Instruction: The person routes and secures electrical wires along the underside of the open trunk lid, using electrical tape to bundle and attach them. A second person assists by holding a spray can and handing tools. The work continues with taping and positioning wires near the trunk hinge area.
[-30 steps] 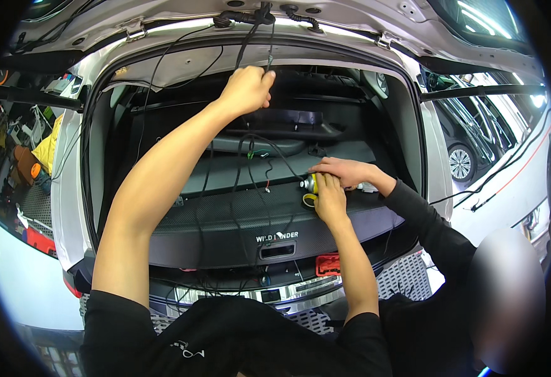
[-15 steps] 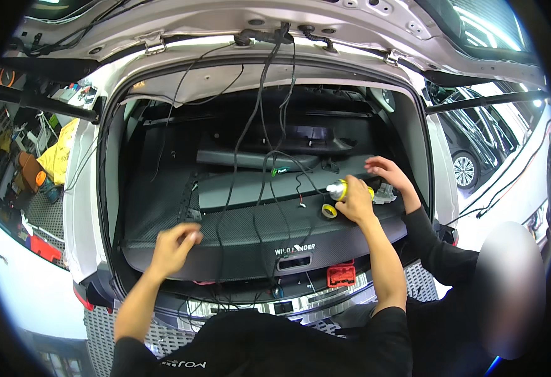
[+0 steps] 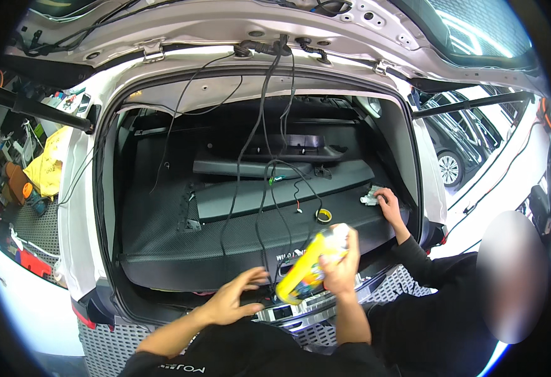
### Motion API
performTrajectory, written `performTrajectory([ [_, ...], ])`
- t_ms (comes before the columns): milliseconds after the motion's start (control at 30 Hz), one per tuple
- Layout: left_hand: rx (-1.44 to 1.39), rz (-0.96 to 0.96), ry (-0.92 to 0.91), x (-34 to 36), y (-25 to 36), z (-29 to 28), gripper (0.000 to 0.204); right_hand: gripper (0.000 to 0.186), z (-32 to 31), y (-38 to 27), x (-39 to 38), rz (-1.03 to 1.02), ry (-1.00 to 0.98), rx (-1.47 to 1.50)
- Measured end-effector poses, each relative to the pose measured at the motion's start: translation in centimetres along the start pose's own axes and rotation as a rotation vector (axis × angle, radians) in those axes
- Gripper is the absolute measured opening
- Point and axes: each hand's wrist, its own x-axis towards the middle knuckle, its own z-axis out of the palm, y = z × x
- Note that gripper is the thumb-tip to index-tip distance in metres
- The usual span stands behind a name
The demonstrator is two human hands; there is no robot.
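A yellow spray can (image 3: pixel 302 271) with a silvery top is tilted in front of the car's open boot. Near its top, my right hand (image 3: pixel 342 262) is wrapped round it. My left hand (image 3: pixel 232 298) is open and empty, fingers spread, a little left of the can's base. Below the can lies the rear edge of the black load cover (image 3: pixel 181 270), which fills the boot. On the cover, past the can, rests a roll of yellow tape (image 3: pixel 324 215).
Black cables (image 3: pixel 264 113) hang from the raised tailgate across the boot. Grey and black trim panels (image 3: pixel 275 191) lie on the cover. To the right, a co-worker's hand (image 3: pixel 389 206) touches a small pale plastic part (image 3: pixel 371 196). Tailgate struts (image 3: pixel 36 108) flank the opening.
My right hand has lifted the can off the cover and brought it toward me. My left hand has moved right and nearer. The co-worker's hand has lowered to the pale part.
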Motion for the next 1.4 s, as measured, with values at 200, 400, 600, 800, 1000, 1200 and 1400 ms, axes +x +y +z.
performTrajectory([
  [200, -0.439, -0.227, -0.251, 3.1, -0.1, 3.0, 0.08, 0.096, 4.1, -0.9, -3.4, 0.077, -0.163, 0.27],
  [400, -0.678, -0.19, -0.321, 4.5, -1.4, 2.3, 0.093, 0.116, 5.8, -2.2, -1.9, 0.118, -0.276, 0.806],
  [600, -0.902, -0.201, -0.412, 5.4, -1.0, -0.6, 0.08, 0.101, 7.6, -1.9, 0.2, 0.109, -0.236, 0.789],
  [800, -0.112, -0.064, 0.029, 6.6, -0.1, -0.5, 0.063, 0.09, 8.2, -1.1, 1.4, 0.148, -0.119, 0.585],
  [1000, 0.07, -0.074, 0.019, 7.9, 2.2, -0.8, 0.068, 0.086, 7.5, -1.7, 4.3, 0.01, -0.134, 0.223],
  [1200, 0.027, 0.073, 0.311, 6.2, 1.6, -4.9, 0.067, 0.074, 5.3, -4.2, 14.1, -0.264, 0.083, -0.233],
  [1400, 0.164, 0.063, 0.778, 0.8, -3.0, -9.8, 0.029, 0.066, 5.3, -4.5, 20.7, -0.54, 0.156, -0.455],
])
